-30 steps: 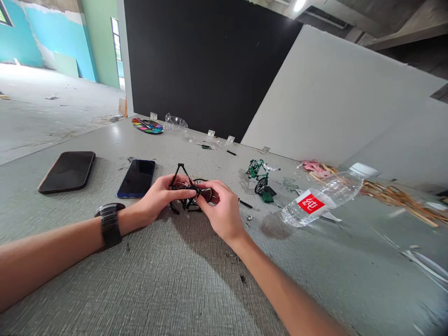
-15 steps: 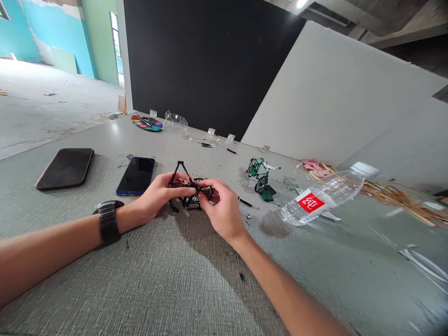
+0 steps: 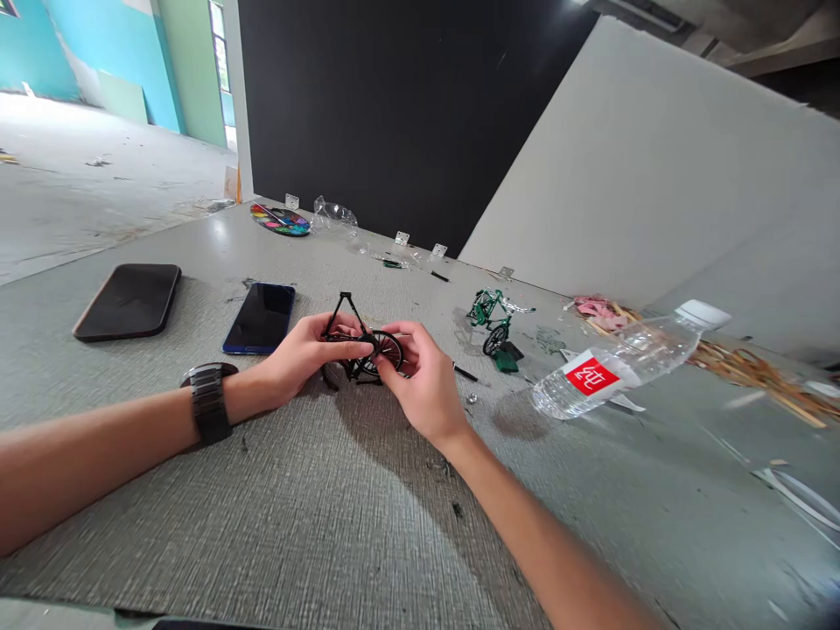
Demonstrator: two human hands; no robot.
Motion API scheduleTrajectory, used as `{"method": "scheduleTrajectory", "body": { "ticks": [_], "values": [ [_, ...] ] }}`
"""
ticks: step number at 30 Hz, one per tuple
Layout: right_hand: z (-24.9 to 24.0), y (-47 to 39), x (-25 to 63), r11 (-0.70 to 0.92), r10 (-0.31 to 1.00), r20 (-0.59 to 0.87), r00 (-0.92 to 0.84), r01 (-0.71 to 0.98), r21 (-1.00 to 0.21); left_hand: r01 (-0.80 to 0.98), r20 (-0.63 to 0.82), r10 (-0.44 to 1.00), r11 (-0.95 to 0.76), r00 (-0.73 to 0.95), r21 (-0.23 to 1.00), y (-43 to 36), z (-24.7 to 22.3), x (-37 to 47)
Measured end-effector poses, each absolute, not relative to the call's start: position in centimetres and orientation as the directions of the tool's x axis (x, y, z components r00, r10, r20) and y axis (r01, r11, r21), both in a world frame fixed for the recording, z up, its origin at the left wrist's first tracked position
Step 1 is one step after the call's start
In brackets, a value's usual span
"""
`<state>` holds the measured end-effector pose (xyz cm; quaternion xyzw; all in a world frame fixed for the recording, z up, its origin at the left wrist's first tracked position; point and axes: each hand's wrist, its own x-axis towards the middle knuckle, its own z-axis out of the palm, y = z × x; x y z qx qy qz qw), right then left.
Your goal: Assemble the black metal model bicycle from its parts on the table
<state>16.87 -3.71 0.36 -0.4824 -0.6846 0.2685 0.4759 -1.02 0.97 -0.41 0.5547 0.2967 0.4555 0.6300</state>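
Observation:
Both of my hands are on a small black model bicycle (image 3: 346,306), with its frame fork pointing up. My left hand (image 3: 313,350) grips the frame from the left, thumb lying along it. At the wheel's right side, my right hand (image 3: 423,381) pinches the black spoked wheel (image 3: 392,350); its fingertips are partly hidden behind the wheel. A finished-looking green model bicycle (image 3: 489,315) stands on the table to the right, beside small green and black pieces (image 3: 506,360). A short black stick (image 3: 465,372) lies just right of my right hand.
Two phones, one black (image 3: 129,302) and one blue-edged (image 3: 261,318), lie at the left. A clear water bottle (image 3: 594,376) is on the right, near wood strips (image 3: 754,372). A paint palette (image 3: 281,220) and clear plastic (image 3: 334,217) sit by the black panel (image 3: 407,114).
The view has shifted slightly. My right hand's fingers have drawn a little to the right, so more of the wheel shows. My left hand keeps its grip.

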Motion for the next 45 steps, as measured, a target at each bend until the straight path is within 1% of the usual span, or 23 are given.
{"method": "scheduleTrajectory", "body": {
  "ticks": [7,13,20,25,33,45],
  "values": [
    [0.28,-3.82,17.0,0.37,0.928,0.355,-0.116,0.416,-0.831,-0.229,0.111,0.904,-0.015,0.413,0.973,0.85,-0.28,-1.0],
    [0.4,-4.01,17.17,0.382,0.924,0.345,-0.164,0.439,-0.813,-0.222,0.129,0.9,-0.037,0.416,0.974,0.93,-0.47,-0.97],
    [0.62,-4.29,17.65,0.374,0.927,0.287,-0.243,0.508,-0.776,-0.146,0.138,0.871,-0.078,0.472,0.986,0.95,-0.46,-0.97],
    [0.65,-4.41,17.73,0.393,0.919,0.285,-0.273,0.552,-0.736,-0.043,0.169,0.862,-0.169,0.478,0.985,0.8,-0.24,-1.05],
    [0.64,-4.64,17.73,0.396,0.918,0.288,-0.273,0.569,-0.72,0.008,0.149,0.859,-0.175,0.49,0.985,0.64,-0.05,-1.15],
    [0.77,-4.65,17.75,0.386,0.921,0.263,-0.288,0.578,-0.719,0.047,0.176,0.854,-0.228,0.489,0.973,0.75,0.01,-1.11]
  ]
}}
